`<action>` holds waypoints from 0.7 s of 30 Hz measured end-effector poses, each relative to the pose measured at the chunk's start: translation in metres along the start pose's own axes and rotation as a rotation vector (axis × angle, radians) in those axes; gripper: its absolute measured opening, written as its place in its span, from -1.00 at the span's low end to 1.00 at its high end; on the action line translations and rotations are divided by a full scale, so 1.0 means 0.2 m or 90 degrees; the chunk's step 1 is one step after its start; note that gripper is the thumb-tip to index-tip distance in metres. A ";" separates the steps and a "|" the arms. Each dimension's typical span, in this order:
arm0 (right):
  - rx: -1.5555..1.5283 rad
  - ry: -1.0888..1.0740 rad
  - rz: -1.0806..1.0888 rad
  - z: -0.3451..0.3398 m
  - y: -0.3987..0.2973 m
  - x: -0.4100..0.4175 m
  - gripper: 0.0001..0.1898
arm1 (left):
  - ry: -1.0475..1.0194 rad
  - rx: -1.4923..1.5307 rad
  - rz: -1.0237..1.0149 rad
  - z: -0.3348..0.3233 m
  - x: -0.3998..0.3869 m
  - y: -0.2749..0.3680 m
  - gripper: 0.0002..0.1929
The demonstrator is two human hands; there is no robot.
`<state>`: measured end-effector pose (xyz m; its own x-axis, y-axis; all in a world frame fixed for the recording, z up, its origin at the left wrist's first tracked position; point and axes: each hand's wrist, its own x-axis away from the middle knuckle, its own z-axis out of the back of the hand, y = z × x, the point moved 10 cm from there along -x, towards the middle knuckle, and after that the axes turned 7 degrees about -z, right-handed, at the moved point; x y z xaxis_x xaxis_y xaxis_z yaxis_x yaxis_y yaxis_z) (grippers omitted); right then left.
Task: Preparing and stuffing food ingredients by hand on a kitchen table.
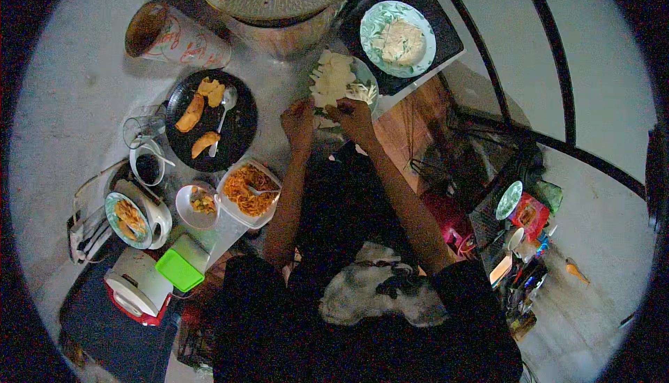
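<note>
My right hand [353, 120] is at the near edge of a plate [372, 77], its fingertips together by a small heap of pale, thin strips [361, 92]. Several flat, pale rounded pieces [333, 77] overlap on the same plate. Just left of it, my left hand [299, 121] is raised with curled fingers near the plate's lower left rim. Whether either hand pinches something is too dark and small to tell. Beyond my right hand, a patterned bowl [367, 27] with pale food in it stands on a black board.
To the left are a dark round pan [240, 127] with browned food and a spoon, a tub of orange shredded food [251, 189], a small bowl [184, 210] and a clear glass [137, 128]. A large plate [251, 2] of food stands at the far side. A lime-green lid [179, 270] lies lower left.
</note>
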<state>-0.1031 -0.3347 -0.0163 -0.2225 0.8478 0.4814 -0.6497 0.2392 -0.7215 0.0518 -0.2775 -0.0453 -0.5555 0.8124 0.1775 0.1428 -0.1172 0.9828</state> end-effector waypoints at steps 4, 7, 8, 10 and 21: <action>0.086 0.021 -0.050 0.05 0.00 0.05 -0.68 | -0.014 -0.163 0.029 0.03 -0.02 0.04 -0.82; 0.013 -0.015 -0.032 -0.03 0.05 0.04 -0.66 | -0.014 -0.205 0.032 0.06 -0.03 0.01 -0.81; 0.012 -0.013 -0.032 -0.04 0.07 0.04 -0.66 | 0.007 -0.151 0.077 0.07 -0.03 -0.03 -0.80; 0.065 0.066 0.121 0.01 -0.09 0.09 -0.63 | -0.006 -0.107 0.056 0.06 -0.02 0.00 -0.80; -0.176 0.015 0.000 0.04 -0.01 -0.02 -0.73 | -0.165 -0.117 0.007 -0.15 -0.06 0.07 -0.78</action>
<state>-0.1067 -0.3421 -0.0136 -0.2039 0.8577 0.4721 -0.4265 0.3562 -0.8314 0.0350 -0.3057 -0.0316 -0.3247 0.9259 0.1932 -0.0163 -0.2097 0.9776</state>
